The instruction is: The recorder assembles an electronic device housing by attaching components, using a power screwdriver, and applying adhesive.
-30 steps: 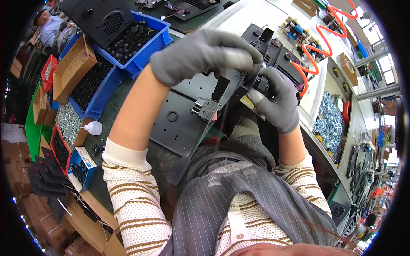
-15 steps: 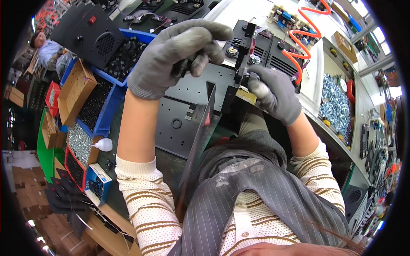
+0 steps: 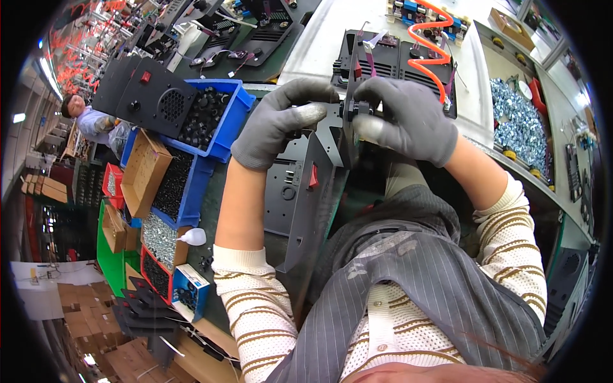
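Observation:
My gloved right hand (image 3: 408, 121) has thumb and fingers closed round a black round knob-like part (image 3: 363, 110) at the right face of an upright black metal panel (image 3: 347, 137). On the panel's opposite side, my gloved left hand (image 3: 274, 124) curls with its thumb and fingertips close to the panel. What sits between those fingers is mostly hidden. Below the left hand is a bent black metal housing (image 3: 300, 220) with a red switch (image 3: 313, 176) in its upright wall.
At left, a blue bin (image 3: 223, 137) holds black parts beside an open cardboard box (image 3: 143, 175). A white squeeze bottle (image 3: 193, 237) lies near small-part trays. An orange coiled hose (image 3: 424, 64) hangs over black panels at the back. Silvery hardware (image 3: 517, 121) is heaped at right.
My left hand has come down from its raised position to the panel's left side; the small black part seen in it is now mostly hidden. My right hand stays at the panel.

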A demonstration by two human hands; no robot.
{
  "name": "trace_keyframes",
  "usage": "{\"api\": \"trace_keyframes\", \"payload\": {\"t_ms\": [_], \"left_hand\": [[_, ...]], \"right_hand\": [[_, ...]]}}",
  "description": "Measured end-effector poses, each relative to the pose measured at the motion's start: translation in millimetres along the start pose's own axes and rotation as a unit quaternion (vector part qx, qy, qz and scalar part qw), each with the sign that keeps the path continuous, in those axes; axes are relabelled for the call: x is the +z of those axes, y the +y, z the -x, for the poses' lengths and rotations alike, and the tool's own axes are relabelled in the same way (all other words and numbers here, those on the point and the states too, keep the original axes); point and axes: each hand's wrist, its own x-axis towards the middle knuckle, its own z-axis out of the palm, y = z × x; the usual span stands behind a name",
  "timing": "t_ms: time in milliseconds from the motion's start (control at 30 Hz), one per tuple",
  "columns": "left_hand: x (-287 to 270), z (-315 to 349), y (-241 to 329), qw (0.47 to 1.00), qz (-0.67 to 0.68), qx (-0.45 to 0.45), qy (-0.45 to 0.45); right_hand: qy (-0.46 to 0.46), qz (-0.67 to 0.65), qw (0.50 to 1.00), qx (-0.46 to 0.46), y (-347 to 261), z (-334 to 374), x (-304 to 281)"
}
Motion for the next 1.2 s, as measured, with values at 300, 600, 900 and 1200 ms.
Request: {"api": "trace_keyframes", "payload": {"t_ms": [300,600,900,1200], "left_hand": [[14.2,-6.5,-13.3,0.998,-0.059,-0.031,-0.002],[10.1,-6.0,-18.5,0.999,-0.027,-0.026,0.006],[6.0,-3.8,-16.2,0.998,-0.034,-0.021,0.041],[19.8,28.3,31.7,0.983,-0.021,0.145,0.107]], "right_hand": [[-0.157,-0.309,0.910,0.228,-6.0,-7.1,4.4],[-0.120,0.144,0.981,-0.051,-7.6,-14.0,-1.1],[-0.157,-0.315,0.908,0.229,-9.3,-16.0,10.1],[0.034,-0.145,0.989,-0.017,-23.1,-18.8,-30.0]]}}
